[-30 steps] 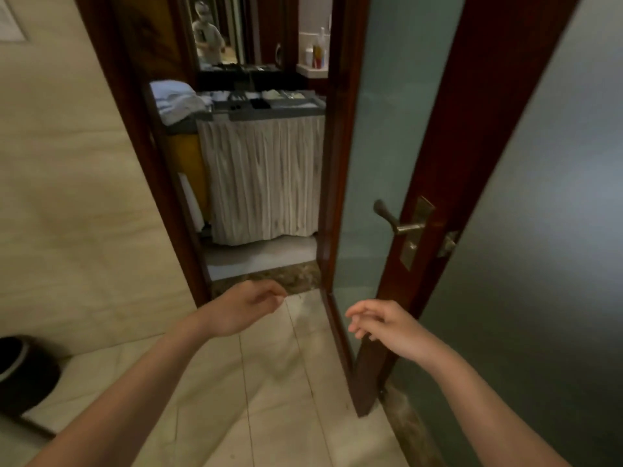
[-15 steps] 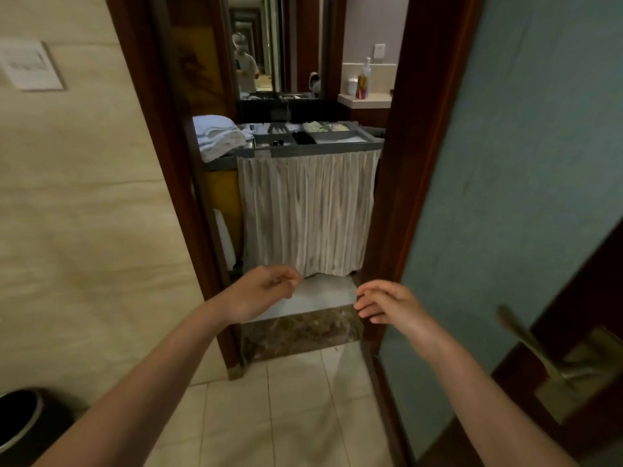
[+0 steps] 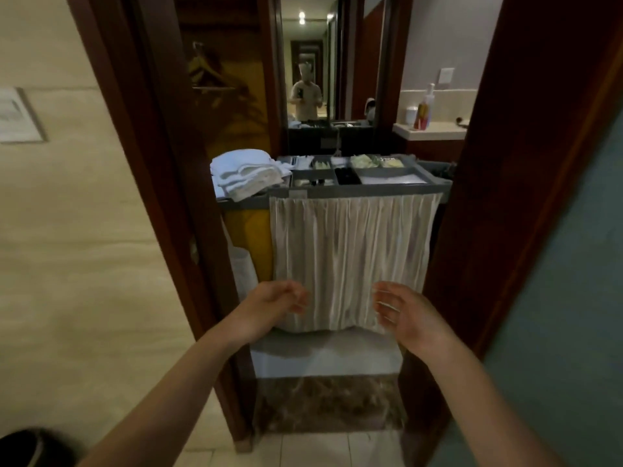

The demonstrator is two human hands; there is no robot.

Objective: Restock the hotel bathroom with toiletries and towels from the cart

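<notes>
Folded white towels (image 3: pixel 247 175) lie atop the grey cart (image 3: pixel 357 191).

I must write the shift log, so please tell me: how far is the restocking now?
Nothing looks done yet. Both hands, left hand and right hand, are empty and raised in front of the cart in the doorway. The folded white towels lie on the cart's top, and the toiletries sit in its tray compartments. All is left: taking towels and toiletries and placing them in the bathroom.
</notes>
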